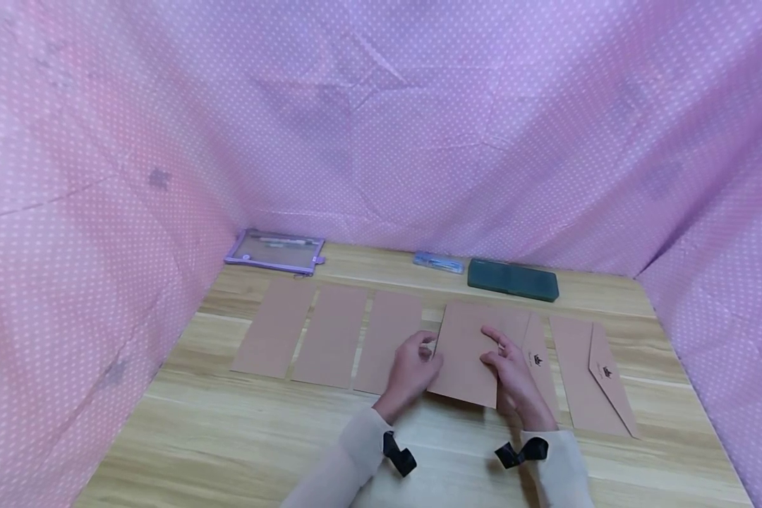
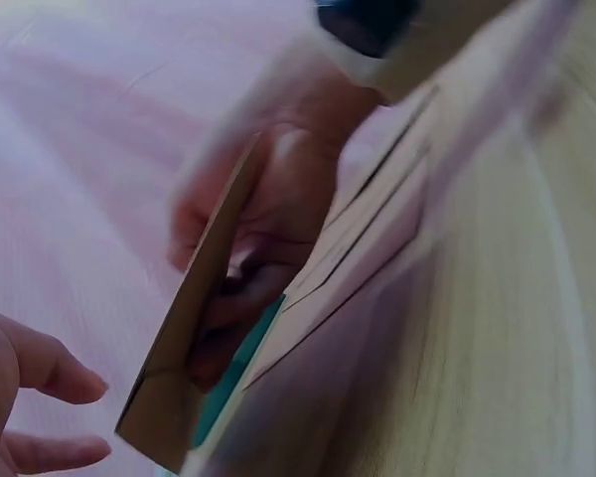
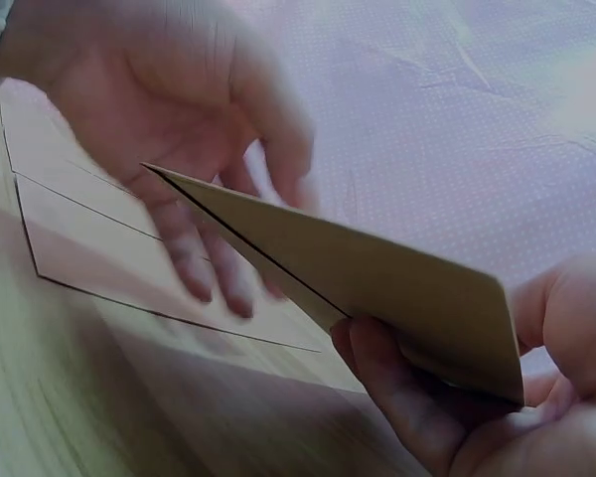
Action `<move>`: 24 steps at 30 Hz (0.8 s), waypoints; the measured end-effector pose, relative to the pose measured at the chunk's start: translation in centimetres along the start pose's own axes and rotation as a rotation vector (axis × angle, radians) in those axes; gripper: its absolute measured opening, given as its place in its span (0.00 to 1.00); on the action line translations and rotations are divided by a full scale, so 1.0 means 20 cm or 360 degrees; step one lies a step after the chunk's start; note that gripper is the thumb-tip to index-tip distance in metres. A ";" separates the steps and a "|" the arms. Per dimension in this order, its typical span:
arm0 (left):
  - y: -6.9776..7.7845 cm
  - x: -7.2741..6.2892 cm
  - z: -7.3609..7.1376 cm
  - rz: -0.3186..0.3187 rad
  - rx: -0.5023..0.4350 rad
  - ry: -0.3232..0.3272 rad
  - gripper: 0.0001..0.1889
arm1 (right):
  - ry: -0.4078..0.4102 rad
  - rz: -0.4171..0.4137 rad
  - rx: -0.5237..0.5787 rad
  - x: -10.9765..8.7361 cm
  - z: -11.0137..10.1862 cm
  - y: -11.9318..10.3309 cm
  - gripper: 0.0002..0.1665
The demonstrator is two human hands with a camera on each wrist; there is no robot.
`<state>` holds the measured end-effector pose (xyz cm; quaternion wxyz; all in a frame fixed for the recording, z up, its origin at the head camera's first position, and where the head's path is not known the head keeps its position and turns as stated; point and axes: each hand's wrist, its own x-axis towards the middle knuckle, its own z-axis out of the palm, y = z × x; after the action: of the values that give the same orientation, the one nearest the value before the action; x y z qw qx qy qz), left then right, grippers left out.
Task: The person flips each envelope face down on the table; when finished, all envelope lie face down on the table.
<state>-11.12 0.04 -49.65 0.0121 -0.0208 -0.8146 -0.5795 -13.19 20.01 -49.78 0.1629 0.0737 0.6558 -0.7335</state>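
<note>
A brown kraft envelope (image 1: 463, 353) is raised above the table, plain side showing in the head view. My right hand (image 1: 514, 370) holds it by its right side, with fingers underneath in the right wrist view (image 3: 417, 397). At its left edge is my left hand (image 1: 411, 370), thumb and fingers spread apart; the left wrist view shows a gap between the left hand (image 2: 35, 397) and the envelope (image 2: 189, 318). Beneath and just right of the raised one lies an envelope with a crown print (image 1: 536, 360), partly hidden.
Several plain brown envelopes (image 1: 330, 335) lie in a row to the left. Another crown-printed envelope (image 1: 584, 374) lies far right, flap showing. Along the back are a purple mesh pouch (image 1: 276, 252) with pens, a blue packet (image 1: 439, 262) and a dark green case (image 1: 513, 280). Pink dotted cloth (image 1: 381, 127) surrounds the table.
</note>
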 end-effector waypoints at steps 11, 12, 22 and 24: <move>-0.02 0.01 0.01 -0.0257 -0.0310 -0.0083 0.23 | -0.0063 -0.0013 -0.0023 -0.01 -0.01 -0.01 0.40; -0.01 0.01 0.01 -0.0260 -0.0316 -0.0083 0.23 | -0.0070 -0.0017 -0.0037 -0.02 -0.01 -0.01 0.40; 0.02 -0.01 0.01 -0.0333 -0.0335 -0.0096 0.23 | 0.0020 -0.0041 -0.0280 -0.03 -0.03 -0.04 0.40; 0.03 -0.02 0.00 -0.0342 -0.0336 -0.0089 0.23 | 0.0030 -0.0052 -0.0304 -0.03 -0.04 -0.05 0.40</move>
<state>-10.77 0.24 -49.19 -0.0749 0.0492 -0.7467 -0.6591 -13.09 20.92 -48.72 0.1511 0.0541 0.7253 -0.6694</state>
